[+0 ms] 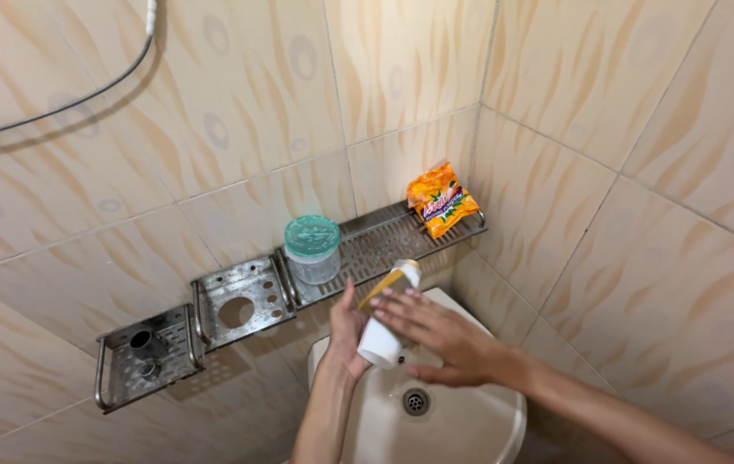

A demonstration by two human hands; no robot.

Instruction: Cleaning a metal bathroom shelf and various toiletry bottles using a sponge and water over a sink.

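Head view, looking down into a tiled corner. Both hands meet above a white basin (470, 430) with a metal drain (416, 401) at its centre. The left hand (347, 331) is closed around a white bottle (388, 322) from the far side, thumb upward. The right hand (440, 337) lies over the near side of the bottle, fingers (401, 302) extended and spread across it; whether it grips cannot be told. The bottle is tilted, its yellow-orange end toward the wall and its broad white end toward the viewer, held over the rear rim of the basin, just below the shelf. A perforated metal shelf (375, 245) is fixed to the wall; on it stand a clear jar (313, 249) with a green lid, near the middle, and an orange sachet (441, 199) propped in the corner at the right end. Left of the shelf, a metal holder (242, 301) with a round hole and a second rack (145, 354). A grey cable (57, 107) crosses the tiles at upper left.
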